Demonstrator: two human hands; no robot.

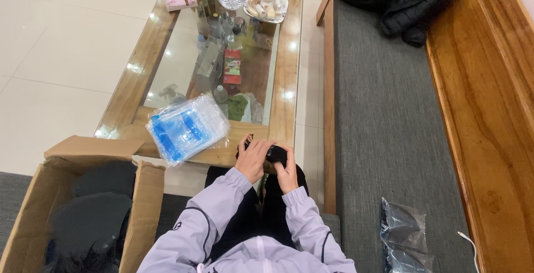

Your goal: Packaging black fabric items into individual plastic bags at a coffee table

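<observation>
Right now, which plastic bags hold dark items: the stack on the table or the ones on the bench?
The bagged dark items on the grey bench cushion. The stack of clear bags on the table is empty, with blue print.

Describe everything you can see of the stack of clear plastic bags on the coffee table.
The stack of clear plastic bags with blue printing lies flat on the near left corner of the glass-topped wooden coffee table, turned at a slant, its lower edge slightly overhanging the wooden rim. The bags look thin, glossy and crinkled, with blue panels showing through the layers. Nothing rests on it and neither hand touches it; the left hand is just to its right. An open cardboard box stands below it on the floor.
</observation>
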